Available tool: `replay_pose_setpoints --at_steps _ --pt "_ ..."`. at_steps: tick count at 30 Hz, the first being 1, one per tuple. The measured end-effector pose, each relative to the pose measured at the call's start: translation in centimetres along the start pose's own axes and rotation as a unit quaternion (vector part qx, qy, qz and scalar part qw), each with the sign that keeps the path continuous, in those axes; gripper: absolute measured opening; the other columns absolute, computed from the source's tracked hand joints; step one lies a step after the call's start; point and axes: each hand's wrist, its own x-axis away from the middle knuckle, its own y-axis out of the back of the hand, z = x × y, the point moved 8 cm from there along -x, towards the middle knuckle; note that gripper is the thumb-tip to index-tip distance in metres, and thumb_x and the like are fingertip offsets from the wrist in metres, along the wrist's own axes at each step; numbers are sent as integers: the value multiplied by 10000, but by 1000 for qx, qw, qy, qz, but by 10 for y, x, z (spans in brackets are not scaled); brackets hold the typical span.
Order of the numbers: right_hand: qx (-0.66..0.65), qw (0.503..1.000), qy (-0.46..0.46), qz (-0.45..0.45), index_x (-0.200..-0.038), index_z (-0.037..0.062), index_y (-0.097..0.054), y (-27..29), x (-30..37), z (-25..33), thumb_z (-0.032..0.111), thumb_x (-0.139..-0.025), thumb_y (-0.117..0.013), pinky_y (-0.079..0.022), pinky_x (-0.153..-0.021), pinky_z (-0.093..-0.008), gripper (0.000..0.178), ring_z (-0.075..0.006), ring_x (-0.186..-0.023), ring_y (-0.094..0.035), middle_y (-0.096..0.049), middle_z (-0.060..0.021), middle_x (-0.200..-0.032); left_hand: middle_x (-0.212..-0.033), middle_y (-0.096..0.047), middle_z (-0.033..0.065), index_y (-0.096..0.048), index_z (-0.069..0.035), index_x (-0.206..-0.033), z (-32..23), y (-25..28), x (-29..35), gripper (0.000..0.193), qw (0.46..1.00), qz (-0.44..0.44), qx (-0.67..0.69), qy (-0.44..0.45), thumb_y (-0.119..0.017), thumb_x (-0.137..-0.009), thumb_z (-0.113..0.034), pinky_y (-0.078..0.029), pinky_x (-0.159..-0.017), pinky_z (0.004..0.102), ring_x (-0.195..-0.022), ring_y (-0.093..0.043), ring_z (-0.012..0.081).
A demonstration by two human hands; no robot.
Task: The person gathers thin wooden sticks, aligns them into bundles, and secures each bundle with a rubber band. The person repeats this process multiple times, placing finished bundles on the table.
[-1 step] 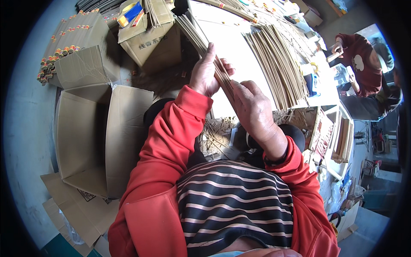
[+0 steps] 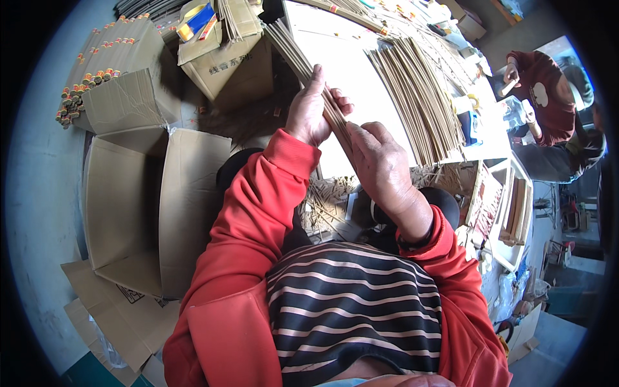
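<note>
A slanting bundle of thin brown incense sticks (image 2: 293, 51) runs across both my hands over the near left edge of the white table (image 2: 388, 119). My left hand (image 2: 313, 111) is closed round the bundle's middle, palm up, its thumb lying along the sticks. Toward the near end my right hand (image 2: 382, 158) grips the same bundle, thumb and fingers pressed on it; its fingertips are partly hidden. To the right, a wide row of loose incense sticks (image 2: 419, 103) lies spread on the table, apart from my hands.
An open cardboard box (image 2: 126, 200) stands at my left. Behind it, bundled sticks with red-and-yellow bands (image 2: 106, 61) are stacked. A closed carton (image 2: 229, 68) bears a blue-and-yellow tape roll (image 2: 195, 22). A co-worker in dark red (image 2: 545, 90) works at the far right.
My hands and the bundle stay in place. At the far right, the co-worker's hand and the pale thing in it have shifted slightly.
</note>
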Motion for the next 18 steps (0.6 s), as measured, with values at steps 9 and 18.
replay_pose_setpoints --at_steps 9,18 --pt "-78 996 -13 -33 -950 26 -613 6 3 -11 22 -779 -598 -477 -580 -308 171 -246 -673 -582 -572 -120 -837 -583 -415 -2 -438 -102 -716 -14 -24 11 221 992 65 -92 -52 -578 -850 -209 -409 -474 253 -515 -453 117" --pt "-143 975 -159 -66 -927 10 -616 17 24 -63 23 -815 -581 -456 -605 -240 117 -149 -659 -557 -579 -87 -835 -641 -548 20 -539 -23 -803 -11 -67 22 100 790 60 -515 -327 -632 -772 -44 -441 -492 230 -540 -526 86"
